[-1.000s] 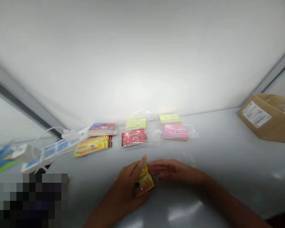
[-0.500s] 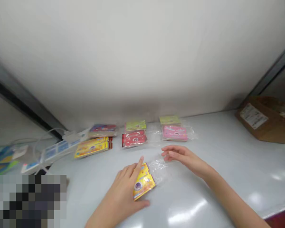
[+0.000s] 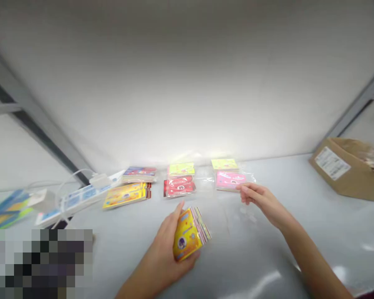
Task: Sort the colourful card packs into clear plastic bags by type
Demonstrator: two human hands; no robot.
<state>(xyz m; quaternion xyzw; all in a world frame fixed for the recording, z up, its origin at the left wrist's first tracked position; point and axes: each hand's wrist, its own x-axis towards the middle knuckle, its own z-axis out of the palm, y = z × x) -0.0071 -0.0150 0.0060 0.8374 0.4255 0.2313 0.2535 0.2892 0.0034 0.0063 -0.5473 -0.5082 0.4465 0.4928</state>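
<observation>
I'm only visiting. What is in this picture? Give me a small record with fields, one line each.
Surface: white table
Left hand: left hand grips a tilted yellow-topped card stack
Right hand: right hand is raised beside the pink pack; a faint clear film lies below it, grasp unclear
Back row: red pack, green pack, yellow pack
Far left: power strip
Far right: cardboard box

Left hand [image 3: 166,249]: wrapped around a tilted yellow card stack [image 3: 187,236].
Right hand [image 3: 263,200]: fingers curled, just short of the pink packet [image 3: 229,180].
Cardboard box [image 3: 349,172]: well right of it.
</observation>
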